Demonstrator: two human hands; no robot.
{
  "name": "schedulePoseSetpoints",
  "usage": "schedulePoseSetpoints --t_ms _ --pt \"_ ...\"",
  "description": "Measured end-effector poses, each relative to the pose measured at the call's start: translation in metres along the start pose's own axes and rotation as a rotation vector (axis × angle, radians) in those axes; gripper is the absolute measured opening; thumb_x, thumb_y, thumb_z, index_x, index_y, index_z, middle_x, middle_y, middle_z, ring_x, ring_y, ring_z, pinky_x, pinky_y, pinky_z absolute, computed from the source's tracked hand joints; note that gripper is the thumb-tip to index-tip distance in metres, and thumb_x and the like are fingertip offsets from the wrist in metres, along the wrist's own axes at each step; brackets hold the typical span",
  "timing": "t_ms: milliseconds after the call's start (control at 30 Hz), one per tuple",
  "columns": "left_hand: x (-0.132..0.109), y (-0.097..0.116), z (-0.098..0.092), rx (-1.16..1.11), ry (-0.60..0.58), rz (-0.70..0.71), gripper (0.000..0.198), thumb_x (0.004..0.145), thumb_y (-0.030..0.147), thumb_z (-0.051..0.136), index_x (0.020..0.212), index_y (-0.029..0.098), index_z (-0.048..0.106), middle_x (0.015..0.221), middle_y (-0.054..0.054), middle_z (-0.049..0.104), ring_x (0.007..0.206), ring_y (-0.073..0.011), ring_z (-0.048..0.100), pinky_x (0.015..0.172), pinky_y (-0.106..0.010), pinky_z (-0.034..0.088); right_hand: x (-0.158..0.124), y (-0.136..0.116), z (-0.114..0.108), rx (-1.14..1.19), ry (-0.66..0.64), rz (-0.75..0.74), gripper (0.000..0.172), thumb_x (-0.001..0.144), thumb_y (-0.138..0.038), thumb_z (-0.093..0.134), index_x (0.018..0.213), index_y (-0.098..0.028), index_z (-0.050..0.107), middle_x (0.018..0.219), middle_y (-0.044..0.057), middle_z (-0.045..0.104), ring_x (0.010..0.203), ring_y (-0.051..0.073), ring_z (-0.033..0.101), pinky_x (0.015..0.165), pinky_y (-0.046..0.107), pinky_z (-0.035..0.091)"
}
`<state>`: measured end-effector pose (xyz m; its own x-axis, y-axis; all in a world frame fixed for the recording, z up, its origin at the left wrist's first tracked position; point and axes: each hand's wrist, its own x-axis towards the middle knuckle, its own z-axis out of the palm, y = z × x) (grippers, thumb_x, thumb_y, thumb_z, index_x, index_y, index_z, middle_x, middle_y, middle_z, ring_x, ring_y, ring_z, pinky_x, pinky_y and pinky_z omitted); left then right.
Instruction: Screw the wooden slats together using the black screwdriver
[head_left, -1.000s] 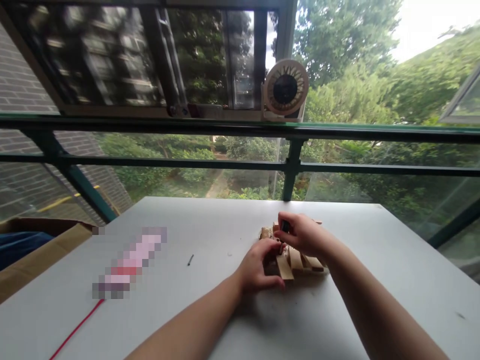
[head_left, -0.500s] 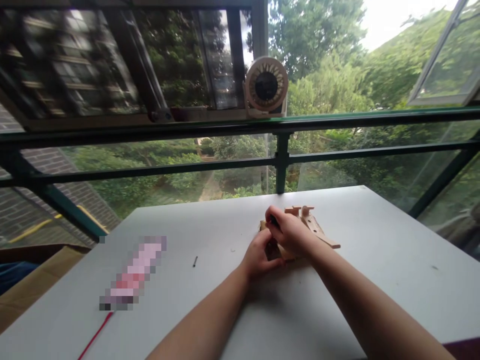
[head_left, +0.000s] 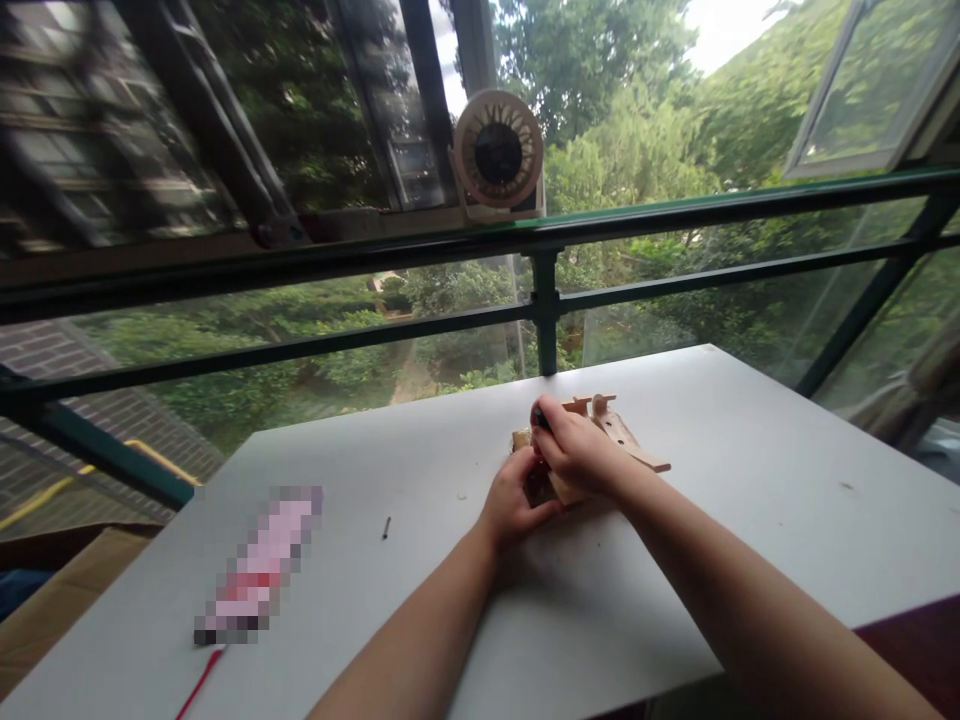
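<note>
A small wooden model made of pale slats lies on the white table, mostly hidden under my hands. My left hand curls round its near left side, fingers closed on the wood. Over the top of it, my right hand is wrapped round a small dark tool, whose tip shows above the knuckles at the model's far left corner. Both forearms reach in from the lower edge.
A small dark screw or nail lies left of my hands. Further left are a blurred pink object and a red cord. A cardboard box stands beside the table. A round fan sits on the green railing.
The view has swung and tilted, so the table and railing now slant. The wooden model has turned, its slats now pointing right. Both hands stay on it.
</note>
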<state>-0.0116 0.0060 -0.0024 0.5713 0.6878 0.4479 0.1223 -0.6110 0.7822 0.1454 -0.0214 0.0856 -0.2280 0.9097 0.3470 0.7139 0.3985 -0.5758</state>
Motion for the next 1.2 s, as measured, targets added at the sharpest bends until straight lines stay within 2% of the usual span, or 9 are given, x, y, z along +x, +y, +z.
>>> schedulePoseSetpoints --t_ms 100,200,300,467,733,900,1033,1200 --pt "0.0 -0.004 0.002 -0.004 0.024 0.031 0.066 0.071 0.061 0.069 0.118 0.016 0.057 0.109 -0.01 0.062 0.097 -0.0268 0.057 0.086 -0.036 0.046 0.001 0.001 -0.001 -0.012 -0.01 0.025 0.007 0.092 -0.028 0.038 0.094 -0.022 0.042 0.08 0.003 0.062 0.07 0.016 0.054 0.064 0.027 0.036" --pt "0.0 -0.007 0.002 0.001 0.023 0.036 0.066 0.07 0.061 0.07 0.117 0.017 0.057 0.108 -0.01 0.062 0.097 -0.027 0.057 0.086 -0.036 0.047 0.002 0.002 -0.006 -0.044 -0.011 0.041 0.007 0.089 -0.03 0.045 0.09 -0.023 0.044 0.077 0.002 0.063 0.066 0.016 0.052 0.061 0.027 0.034" --pt "-0.001 -0.009 0.002 0.025 0.011 0.036 0.065 0.07 0.062 0.069 0.116 0.017 0.058 0.106 -0.01 0.062 0.097 -0.0273 0.058 0.087 -0.038 0.048 0.002 0.003 -0.013 -0.074 -0.002 0.052 0.013 0.084 -0.033 0.053 0.086 -0.023 0.045 0.074 0.001 0.061 0.064 0.015 0.05 0.059 0.027 0.032" --pt "-0.002 -0.009 0.002 0.034 0.022 0.055 0.068 0.071 0.061 0.07 0.122 0.018 0.055 0.116 -0.012 0.06 0.106 -0.0286 0.057 0.096 -0.041 0.045 0.001 0.012 -0.021 -0.083 0.014 0.1 0.023 0.079 -0.04 0.061 0.079 -0.023 0.045 0.067 -0.002 0.058 0.059 0.013 0.048 0.055 0.025 0.031" --pt "-0.002 -0.008 0.003 0.068 0.049 0.067 0.072 0.071 0.064 0.067 0.126 0.019 0.054 0.12 -0.013 0.059 0.109 -0.0295 0.056 0.099 -0.042 0.044 0.001 0.012 -0.018 -0.109 0.077 0.138 0.017 0.083 -0.038 0.056 0.08 -0.022 0.049 0.066 -0.001 0.057 0.061 0.014 0.047 0.057 0.026 0.032" --pt "-0.003 -0.007 0.001 0.193 0.076 0.124 0.07 0.077 0.07 0.055 0.125 0.02 0.056 0.124 -0.013 0.059 0.116 -0.0308 0.051 0.104 -0.046 0.038 0.003 0.013 -0.015 -0.096 0.067 0.114 0.018 0.084 -0.038 0.054 0.079 -0.022 0.048 0.067 -0.001 0.057 0.062 0.014 0.048 0.059 0.026 0.034" --pt "-0.005 0.001 0.008 0.292 0.086 0.112 0.083 0.068 0.078 0.057 0.126 0.019 0.055 0.132 -0.014 0.054 0.126 -0.0351 0.044 0.109 -0.05 0.031 0.004 0.016 -0.014 -0.087 0.055 0.11 0.018 0.084 -0.039 0.054 0.079 -0.023 0.048 0.066 -0.001 0.058 0.06 0.014 0.049 0.057 0.026 0.034" --pt "-0.007 0.008 0.018 0.343 0.084 0.033 0.073 0.076 0.068 0.056 0.13 0.018 0.051 0.137 -0.016 0.051 0.131 -0.0362 0.039 0.109 -0.052 0.03 0.005 0.016 -0.012 -0.068 0.052 0.103 0.017 0.085 -0.038 0.053 0.08 -0.023 0.047 0.068 -0.001 0.06 0.061 0.014 0.051 0.057 0.026 0.034"
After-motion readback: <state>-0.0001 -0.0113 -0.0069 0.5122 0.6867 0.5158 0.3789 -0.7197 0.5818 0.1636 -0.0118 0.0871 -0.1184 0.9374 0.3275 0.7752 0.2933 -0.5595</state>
